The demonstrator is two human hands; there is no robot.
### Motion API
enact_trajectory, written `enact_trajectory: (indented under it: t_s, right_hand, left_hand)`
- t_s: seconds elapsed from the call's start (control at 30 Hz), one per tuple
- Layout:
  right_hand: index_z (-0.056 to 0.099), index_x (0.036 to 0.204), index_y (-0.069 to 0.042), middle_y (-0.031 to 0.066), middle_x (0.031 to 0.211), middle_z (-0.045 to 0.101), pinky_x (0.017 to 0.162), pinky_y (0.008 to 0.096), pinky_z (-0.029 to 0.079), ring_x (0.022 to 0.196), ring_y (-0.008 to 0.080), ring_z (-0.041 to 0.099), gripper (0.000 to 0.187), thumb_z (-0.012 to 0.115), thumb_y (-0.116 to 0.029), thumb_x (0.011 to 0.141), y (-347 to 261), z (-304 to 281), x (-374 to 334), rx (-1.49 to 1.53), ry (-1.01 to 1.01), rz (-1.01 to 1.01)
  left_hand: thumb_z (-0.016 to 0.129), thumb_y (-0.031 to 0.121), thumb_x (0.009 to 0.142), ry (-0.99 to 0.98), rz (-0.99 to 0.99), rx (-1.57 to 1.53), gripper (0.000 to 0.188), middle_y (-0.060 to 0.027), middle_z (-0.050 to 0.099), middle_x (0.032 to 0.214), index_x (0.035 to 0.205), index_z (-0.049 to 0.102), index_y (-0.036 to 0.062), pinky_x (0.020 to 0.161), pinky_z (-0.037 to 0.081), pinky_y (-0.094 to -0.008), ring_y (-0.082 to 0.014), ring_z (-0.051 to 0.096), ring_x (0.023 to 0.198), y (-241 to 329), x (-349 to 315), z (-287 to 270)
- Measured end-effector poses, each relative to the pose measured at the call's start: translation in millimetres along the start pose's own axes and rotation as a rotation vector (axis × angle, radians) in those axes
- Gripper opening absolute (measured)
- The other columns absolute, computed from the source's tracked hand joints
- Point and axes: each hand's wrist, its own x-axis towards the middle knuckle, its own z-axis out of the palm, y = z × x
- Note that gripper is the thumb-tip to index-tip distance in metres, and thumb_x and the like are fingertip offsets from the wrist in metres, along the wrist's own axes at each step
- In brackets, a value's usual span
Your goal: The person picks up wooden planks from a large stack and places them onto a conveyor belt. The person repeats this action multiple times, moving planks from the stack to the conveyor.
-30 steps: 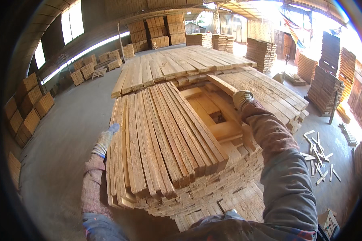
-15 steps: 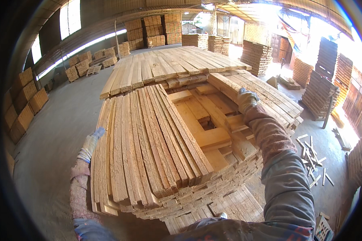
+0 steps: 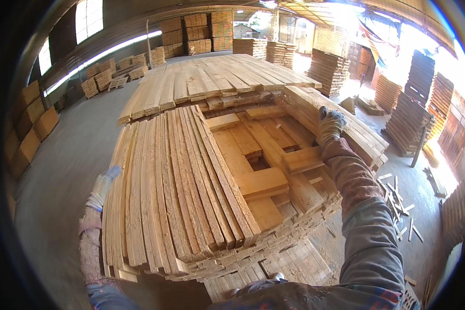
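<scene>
My gloved right hand (image 3: 330,125) is closed on the near end of a wooden plank (image 3: 304,106) at the right side of a large lumber stack. My gloved left hand (image 3: 103,185) lies against the outer left edge of the stack, its fingers stretched along the border plank. Between my hands, a row of rough planks (image 3: 178,175) stands packed side by side on the left. Right of that row is a gap where lower boards show, with a short block (image 3: 263,183) lying across them. The fingertips of my right hand are partly hidden.
Flat boards (image 3: 206,77) cover the stack's far end. Pallet-like wood stacks (image 3: 328,72) stand at the back and right. Wood offcuts (image 3: 398,201) lie scattered on the right-hand floor. More boards (image 3: 299,263) sit low in front of me, near my feet.
My right hand has shifted right with the plank, and the gap in the middle is wider. My left hand appears a little lower and farther left.
</scene>
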Motion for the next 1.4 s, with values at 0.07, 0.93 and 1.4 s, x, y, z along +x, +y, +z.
enact_trajectory:
  t_s: [0.07, 0.93, 1.4]
  right_hand:
    - [0.038, 0.153, -0.011, 0.0174, 0.134, 0.058, 0.096, 0.0572, 0.044, 0.120, 0.0385, 0.056, 0.073, 0.067, -0.040, 0.093, 7, -5, 5, 0.026, -0.039, 0.002]
    - [0.050, 0.146, 0.001, 0.0235, 0.156, 0.042, 0.123, 0.0408, 0.025, 0.146, 0.0339, 0.037, 0.094, 0.066, -0.070, 0.085, -90, -183, -106, 1.205, -0.801, -0.798]
    - [0.067, 0.126, -0.003, 0.0087, 0.121, 0.071, 0.103, 0.0325, 0.050, 0.113, 0.0194, 0.065, 0.029, 0.063, -0.015, 0.100, -158, -58, -107, 2.240, -0.880, -0.864]
  left_hand:
    - [0.068, 0.046, 0.094, -0.021, 0.023, 0.011, 0.070, -0.0117, 0.059, 0.144, 0.142, 0.055, -0.0033, 0.114, 0.038, -0.0328, -0.0187, 0.053, 0.132, 14, -9, 23]
    - [0.063, 0.050, 0.098, -0.083, 0.038, -0.721, 0.067, -0.0127, 0.064, 0.130, 0.143, 0.053, 0.0019, 0.099, 0.053, -0.0341, -0.0197, 0.064, 0.113, 50, -52, 61]
    - [0.056, 0.033, 0.104, -0.155, 0.135, -0.042, 0.053, -0.0137, 0.059, 0.142, 0.145, 0.051, -0.0002, 0.114, 0.045, -0.0347, -0.0225, 0.057, 0.130, -8, 9, 7]
